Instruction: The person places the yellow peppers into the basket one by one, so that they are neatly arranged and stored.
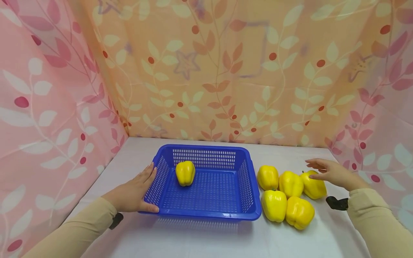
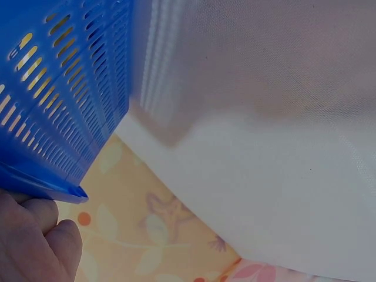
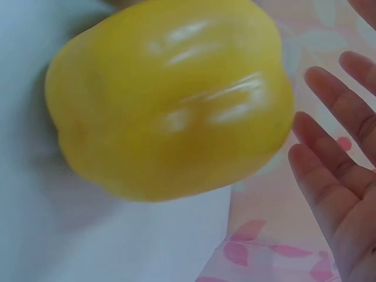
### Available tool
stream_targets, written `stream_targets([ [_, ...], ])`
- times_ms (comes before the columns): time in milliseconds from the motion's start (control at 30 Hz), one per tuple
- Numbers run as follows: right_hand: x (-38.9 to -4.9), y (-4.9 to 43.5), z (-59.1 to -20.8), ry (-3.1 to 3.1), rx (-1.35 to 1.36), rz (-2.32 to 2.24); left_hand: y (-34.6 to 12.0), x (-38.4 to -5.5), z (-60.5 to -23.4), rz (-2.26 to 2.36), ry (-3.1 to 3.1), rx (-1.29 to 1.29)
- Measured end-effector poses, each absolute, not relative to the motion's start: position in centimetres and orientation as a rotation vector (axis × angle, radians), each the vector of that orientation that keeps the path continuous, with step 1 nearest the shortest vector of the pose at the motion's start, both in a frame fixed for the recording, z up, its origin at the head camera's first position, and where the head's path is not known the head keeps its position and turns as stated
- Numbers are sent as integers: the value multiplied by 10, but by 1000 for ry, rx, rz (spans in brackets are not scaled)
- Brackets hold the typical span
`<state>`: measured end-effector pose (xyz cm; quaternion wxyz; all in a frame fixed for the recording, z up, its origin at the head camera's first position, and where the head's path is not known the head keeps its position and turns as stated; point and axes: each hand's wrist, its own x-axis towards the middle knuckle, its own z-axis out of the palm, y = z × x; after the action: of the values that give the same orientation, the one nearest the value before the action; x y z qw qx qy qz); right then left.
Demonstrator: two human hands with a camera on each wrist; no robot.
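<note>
- Head view: touching basket (image 1: pixel 209 216) rim with left hand (image 1: pixel 133 191), fingers extended.
- Hovering with right hand (image 1: pixel 333 174), fingers spread, beside rightmost pepper (image 1: pixel 313 187).
- Showing one pepper (image 1: pixel 185 173) inside basket, five peppers (image 1: pixel 274 206) at right.

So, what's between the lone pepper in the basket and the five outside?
Only bare floor of the blue basket, then its right-side wall. The head view shows both.

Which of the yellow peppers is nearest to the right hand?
The rightmost pepper, partly hidden behind the right hand; the other peppers lie farther left.
</note>
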<state>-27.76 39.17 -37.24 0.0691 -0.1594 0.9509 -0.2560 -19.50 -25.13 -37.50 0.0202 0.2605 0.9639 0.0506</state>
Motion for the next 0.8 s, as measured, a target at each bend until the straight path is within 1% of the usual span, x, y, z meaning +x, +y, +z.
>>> stream_targets([
  [300, -272, 399, -387, 2887, -499, -781, -251, -195, -376, 169, 2997, 818],
  [533, -268, 401, -394, 2868, -395, -742, -252, -197, -376, 154, 3001, 819],
  [800, -264, 405, -400, 2846, -388, -773, -253, -197, -377, 161, 2997, 817],
])
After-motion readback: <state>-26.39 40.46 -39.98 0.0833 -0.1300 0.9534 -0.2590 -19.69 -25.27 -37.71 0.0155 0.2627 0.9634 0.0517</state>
